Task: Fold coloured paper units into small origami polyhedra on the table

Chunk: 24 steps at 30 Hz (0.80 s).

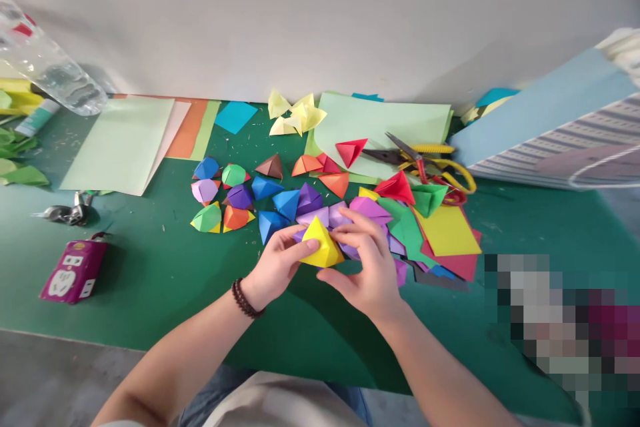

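Note:
A yellow folded paper pyramid (323, 245) is held between both hands just above the green table (160, 267). My left hand (275, 267), with a dark bead bracelet at the wrist, pinches its left side. My right hand (367, 263) curls over its right side, fingers resting on the paper. Right behind it lie several folded paper shapes (273, 197) in blue, purple, orange, green and red.
Scissors with yellow and red handles (425, 160) lie on a pale green sheet at the back right. Loose coloured sheets (447, 233) lie right of my hands. A stack of paper (125, 140), a plastic bottle (47, 63), a purple box (75, 270) and a blue bag (555, 120) surround the work area.

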### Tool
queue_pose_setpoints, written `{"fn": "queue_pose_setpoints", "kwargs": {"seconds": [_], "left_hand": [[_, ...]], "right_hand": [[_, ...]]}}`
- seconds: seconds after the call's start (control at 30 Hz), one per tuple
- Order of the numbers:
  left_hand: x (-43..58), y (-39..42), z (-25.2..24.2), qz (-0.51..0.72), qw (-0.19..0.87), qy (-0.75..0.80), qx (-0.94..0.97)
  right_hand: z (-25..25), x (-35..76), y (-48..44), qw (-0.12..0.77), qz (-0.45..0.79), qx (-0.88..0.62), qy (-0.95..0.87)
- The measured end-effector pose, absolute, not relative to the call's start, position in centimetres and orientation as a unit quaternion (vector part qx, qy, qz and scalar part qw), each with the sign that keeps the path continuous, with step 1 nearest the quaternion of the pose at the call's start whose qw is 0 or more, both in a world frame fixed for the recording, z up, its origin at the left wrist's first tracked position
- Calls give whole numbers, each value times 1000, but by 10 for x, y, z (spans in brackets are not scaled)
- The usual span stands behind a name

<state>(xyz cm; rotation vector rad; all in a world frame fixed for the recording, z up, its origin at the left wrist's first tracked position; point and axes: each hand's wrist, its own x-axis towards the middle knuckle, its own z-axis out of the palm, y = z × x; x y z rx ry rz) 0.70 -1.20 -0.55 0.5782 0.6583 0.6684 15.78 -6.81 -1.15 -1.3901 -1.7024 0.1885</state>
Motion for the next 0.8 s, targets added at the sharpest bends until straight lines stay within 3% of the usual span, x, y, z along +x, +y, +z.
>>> {"fn": "queue_pose_setpoints", "kwargs": {"seconds": [0.23,0.37,0.53,0.63,0.7,0.8], "left_hand": [[6,-12,-11,294,865,268,305],[2,-9,-11,279,870,240,327],[-4,-6,-11,285,859,207,371],[-3,-6,-11,297,848,216,383],[-2,-7,-9,325,826,227,400],[-1,-10,-6,348,786,242,450]], "right_hand": [[-16,159,-69,542,340,-557,-529],[-12,164,-68,575,410,-514,-488],[-7,167,-71,549,519,-439,-487],[-8,166,-77,568,424,-494,-504],[-11,167,-79,584,271,-557,-524],[-14,170,-77,520,45,-597,-609]]}}
